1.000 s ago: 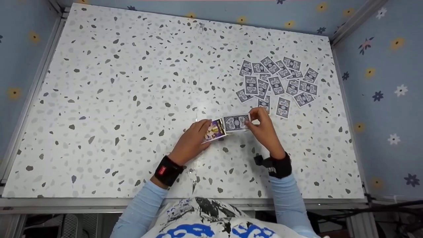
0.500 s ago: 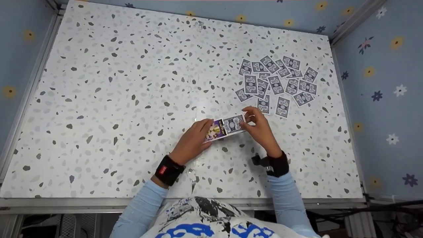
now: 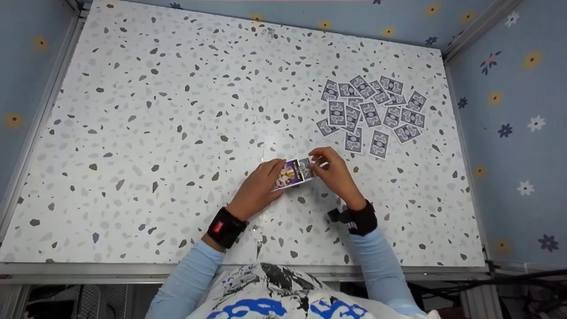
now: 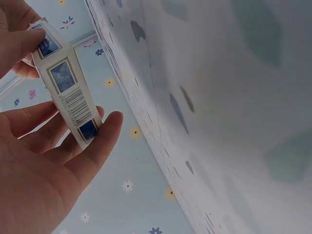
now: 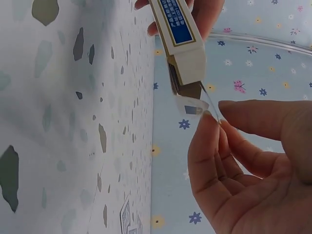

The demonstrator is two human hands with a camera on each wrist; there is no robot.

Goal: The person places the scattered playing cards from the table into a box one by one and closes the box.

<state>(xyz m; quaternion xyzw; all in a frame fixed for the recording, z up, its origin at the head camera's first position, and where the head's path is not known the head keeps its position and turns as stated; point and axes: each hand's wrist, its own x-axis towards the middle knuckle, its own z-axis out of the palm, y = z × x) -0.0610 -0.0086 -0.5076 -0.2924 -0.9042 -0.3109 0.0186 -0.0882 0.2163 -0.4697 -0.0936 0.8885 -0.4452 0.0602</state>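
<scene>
A small card box [image 3: 289,173] with a purple and yellow picture on its face is gripped by my left hand [image 3: 258,188]. The left wrist view shows the box [image 4: 73,97] from its narrow side, with a barcode, between the fingers and thumb. At its open right end, my right hand [image 3: 334,177] pinches a playing card [image 3: 305,168], patterned back up. Part of that card lies inside the box. In the right wrist view the card [image 5: 210,100] is seen edge-on at the box mouth, beside an open end flap [image 5: 191,106].
Several playing cards [image 3: 370,114] lie face down, spread and overlapping, at the right of the speckled white table [image 3: 177,110]. Blue flowered walls [image 3: 509,133] border its back and sides. Black bands [image 3: 227,228] circle both wrists.
My right hand has moved left, sliding the card from outside the box's right end until only a short part shows. The left hand and box have stayed nearly still.
</scene>
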